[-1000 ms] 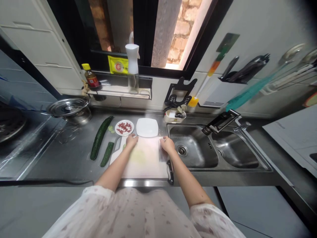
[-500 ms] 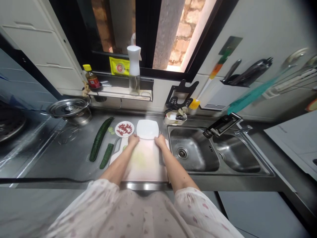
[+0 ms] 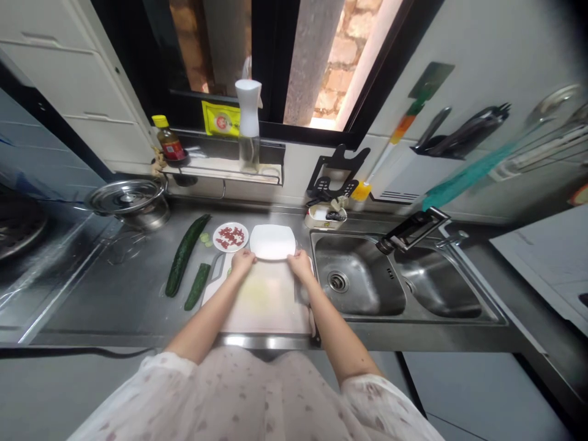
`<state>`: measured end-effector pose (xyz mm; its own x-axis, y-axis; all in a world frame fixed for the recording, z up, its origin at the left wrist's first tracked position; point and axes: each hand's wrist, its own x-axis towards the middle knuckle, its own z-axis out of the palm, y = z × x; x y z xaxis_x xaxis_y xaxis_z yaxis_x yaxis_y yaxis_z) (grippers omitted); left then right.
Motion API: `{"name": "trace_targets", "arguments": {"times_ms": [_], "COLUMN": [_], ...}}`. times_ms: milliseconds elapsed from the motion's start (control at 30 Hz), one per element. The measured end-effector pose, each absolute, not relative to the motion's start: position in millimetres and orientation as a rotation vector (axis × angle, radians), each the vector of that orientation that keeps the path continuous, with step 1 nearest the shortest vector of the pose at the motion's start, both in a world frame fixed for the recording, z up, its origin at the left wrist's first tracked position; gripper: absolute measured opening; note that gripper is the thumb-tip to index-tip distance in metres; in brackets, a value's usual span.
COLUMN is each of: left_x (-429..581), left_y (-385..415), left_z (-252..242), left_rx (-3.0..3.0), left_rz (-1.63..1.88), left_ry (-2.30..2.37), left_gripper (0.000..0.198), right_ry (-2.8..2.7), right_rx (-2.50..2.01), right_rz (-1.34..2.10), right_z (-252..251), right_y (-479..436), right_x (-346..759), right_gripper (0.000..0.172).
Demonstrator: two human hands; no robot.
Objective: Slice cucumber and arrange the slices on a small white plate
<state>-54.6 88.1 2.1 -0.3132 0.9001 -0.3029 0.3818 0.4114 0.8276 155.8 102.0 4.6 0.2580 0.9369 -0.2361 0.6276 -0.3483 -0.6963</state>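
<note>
A white rectangular plate [image 3: 272,241] is held by its two near corners at the far edge of the cutting board [image 3: 264,312]. My left hand [image 3: 243,261] pinches its left corner, and my right hand [image 3: 299,264] grips the right one. Left of the plate, a round white plate [image 3: 222,246] bears chopped red pieces. A long cucumber [image 3: 184,256] and a shorter cucumber piece [image 3: 197,286] lie on the steel counter to the left. Several cucumber slices [image 3: 206,239] rest between the long cucumber and the round plate. Pale green stains mark the board.
On the right is a double steel sink [image 3: 358,288] with a black faucet [image 3: 408,231]. A lidded pot [image 3: 131,205] stands at the back left. Above the counter, a shelf [image 3: 215,173] holds a sauce bottle [image 3: 171,144] and a spray bottle [image 3: 248,125]. A small caddy [image 3: 325,222] sits behind the sink.
The white rectangular plate has come slightly nearer and looks a little larger, with both hands still on its near corners. My elbows have spread outward.
</note>
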Motion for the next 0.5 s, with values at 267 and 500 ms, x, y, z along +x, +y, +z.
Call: {"name": "trace_targets", "arguments": {"times_ms": [267,500], "left_x": [-62.4,-63.4], "left_y": [37.6,-20.1], "left_z": [7.8,-7.6], "left_rx": [1.109,1.038], "left_rz": [0.975,1.005], "left_ry": [1.777,1.668], "left_gripper": [0.016,0.01], "right_ry": [-1.378,-1.403], "right_rx": [-1.862,-1.922], "right_rz": [0.923,0.986], "right_z": [-3.7,-5.6], "right_y": [53.1,-8.2], "right_x": [162.3,160.9], "right_gripper": [0.024,0.023]}}
